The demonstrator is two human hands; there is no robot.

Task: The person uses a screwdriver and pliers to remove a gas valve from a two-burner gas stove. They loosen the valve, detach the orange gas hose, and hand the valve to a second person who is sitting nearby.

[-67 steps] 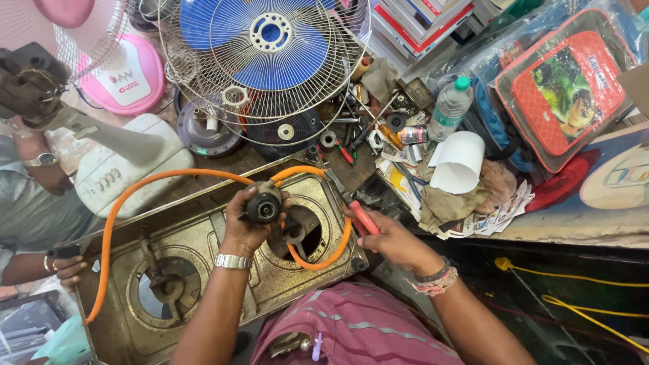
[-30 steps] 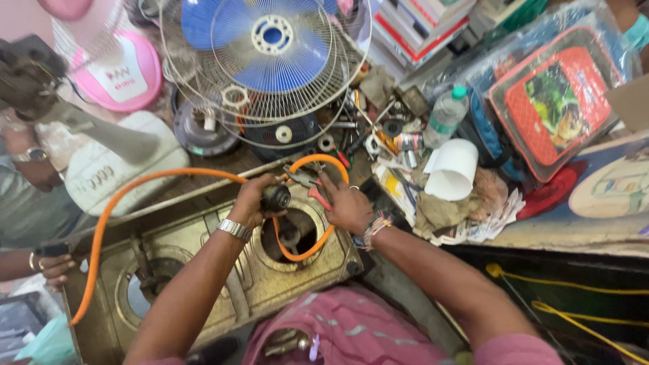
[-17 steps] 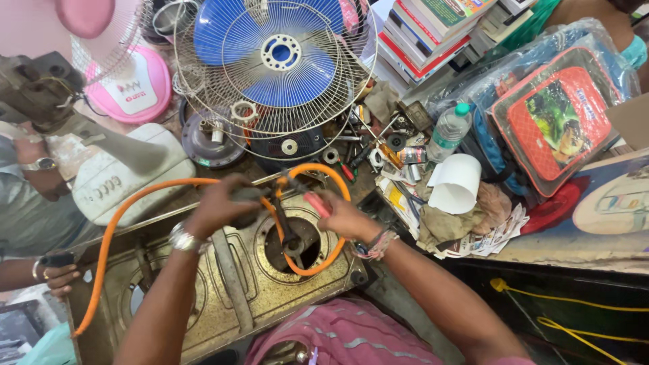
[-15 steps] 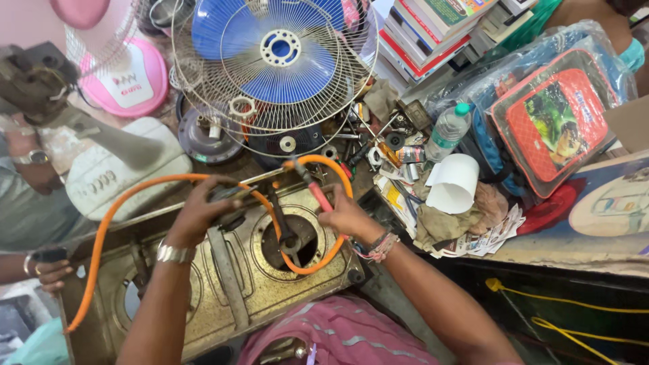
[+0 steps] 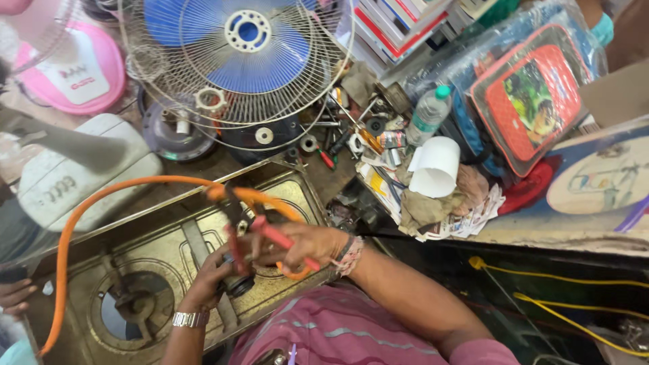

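Both hands have dropped toward the stove's near edge. From left: a supple orange hose [image 5: 101,196] arcs over the dented brass-coloured gas stove [image 5: 162,270]; the left hand [image 5: 213,274] grasps a small, dark, likely heavy burner part [image 5: 238,284]; the right hand [image 5: 304,245] grips red-handled pliers [image 5: 253,230] by their rubbery handles.

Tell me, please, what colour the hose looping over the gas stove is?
Orange: the hose shows best in the head view, arching over the brass-coloured gas stove.
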